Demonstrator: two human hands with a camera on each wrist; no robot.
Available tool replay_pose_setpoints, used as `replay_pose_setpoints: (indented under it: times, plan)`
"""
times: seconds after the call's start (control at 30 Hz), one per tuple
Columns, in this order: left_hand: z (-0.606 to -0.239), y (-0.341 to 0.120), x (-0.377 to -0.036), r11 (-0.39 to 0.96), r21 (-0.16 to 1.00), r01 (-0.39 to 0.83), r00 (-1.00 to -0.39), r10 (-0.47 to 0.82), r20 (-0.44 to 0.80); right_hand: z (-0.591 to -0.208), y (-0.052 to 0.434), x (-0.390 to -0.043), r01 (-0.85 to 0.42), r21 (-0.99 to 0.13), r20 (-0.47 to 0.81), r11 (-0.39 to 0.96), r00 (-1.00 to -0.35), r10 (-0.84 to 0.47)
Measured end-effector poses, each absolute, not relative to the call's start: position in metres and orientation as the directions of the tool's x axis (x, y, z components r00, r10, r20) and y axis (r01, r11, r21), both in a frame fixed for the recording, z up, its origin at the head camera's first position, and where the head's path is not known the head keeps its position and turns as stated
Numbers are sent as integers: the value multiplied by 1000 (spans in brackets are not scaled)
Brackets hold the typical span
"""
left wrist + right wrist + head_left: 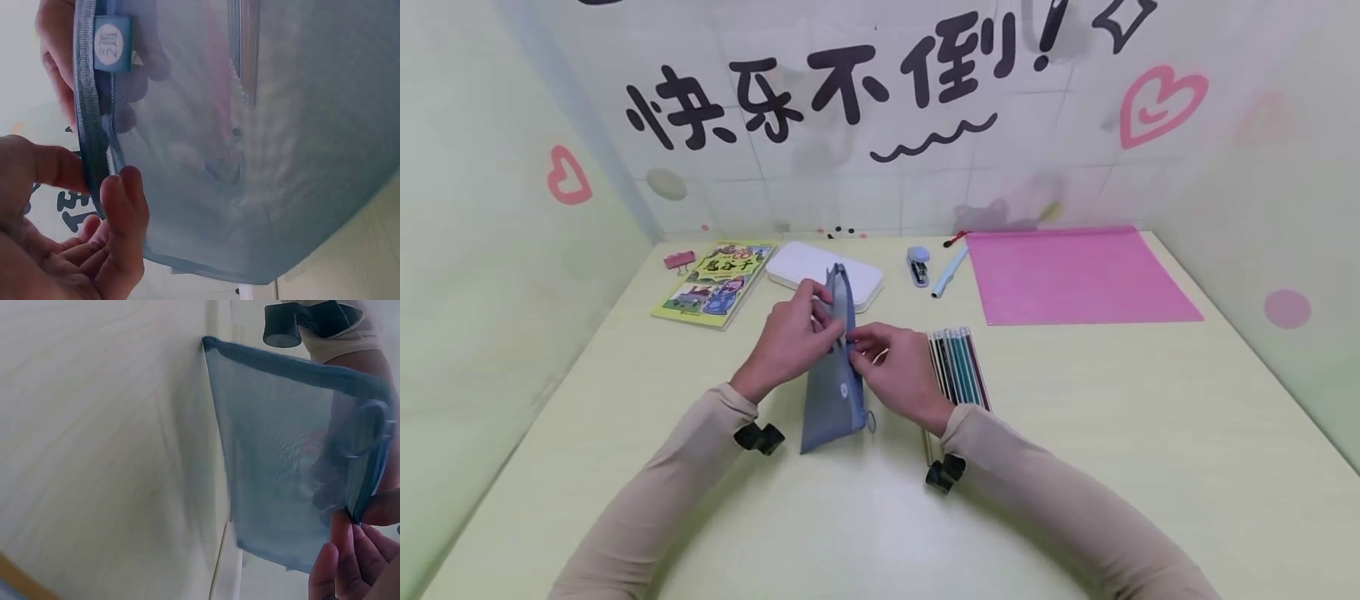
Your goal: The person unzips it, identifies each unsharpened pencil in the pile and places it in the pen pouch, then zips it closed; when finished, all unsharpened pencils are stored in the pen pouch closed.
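Note:
A blue-grey mesh zip pouch [829, 400] stands on edge over the table, its zipped side facing right. My left hand [792, 340] pinches the zip edge toward the far end; in the left wrist view the thumb and a finger close on the zip band [92, 112]. Nearer to me, my right hand [904, 373] grips the same edge between thumb and fingers, also seen in the right wrist view. A ring pull [871, 421] hangs at the near end of the zip. Several pencils [962, 367] lie in a row beside my right hand, partly hidden by it.
Behind the pouch lies a white case [865, 279]. At the back left are a comic-style book [711, 287] and a pink binder clip [680, 260]. A stapler [918, 267], a light-blue pen [950, 272] and a pink sheet [1075, 279] lie toward the back right.

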State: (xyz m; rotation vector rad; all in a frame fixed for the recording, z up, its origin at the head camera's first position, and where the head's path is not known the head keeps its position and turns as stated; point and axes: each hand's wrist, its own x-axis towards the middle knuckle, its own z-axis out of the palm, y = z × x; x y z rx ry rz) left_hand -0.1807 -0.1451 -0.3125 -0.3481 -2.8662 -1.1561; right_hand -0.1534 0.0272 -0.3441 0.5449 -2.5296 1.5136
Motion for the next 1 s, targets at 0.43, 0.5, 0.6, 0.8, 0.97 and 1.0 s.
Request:
replay_pose_setpoints:
  times: [0.43,0.5,0.6,0.8,0.97,1.0]
  plan:
    - [-294,-168,-172,812,471,346,-938,289,191,-354,47,-159,-287,-825,200,487,-954,-225]
    - [-290,-172,-171,819,446,361,-932,300,204,-355,52,-161,-256,-824,163,505,-961,-222]
    - [-284,-179,-168,826,425,370,-928,306,213,-357,59,-164,-219,-831,120,512,-968,-220]
    - [-283,-181,-169,821,434,370,-929,334,159,-359,62,-168,-122,-876,-22,466,-956,-291]
    - [-288,-172,-177,800,486,352,-931,355,90,-357,66,-171,-145,-873,-72,465,-905,-418]
    - [-289,-170,-178,793,498,351,-929,360,81,-356,68,-172,-161,-867,-70,472,-897,-436]
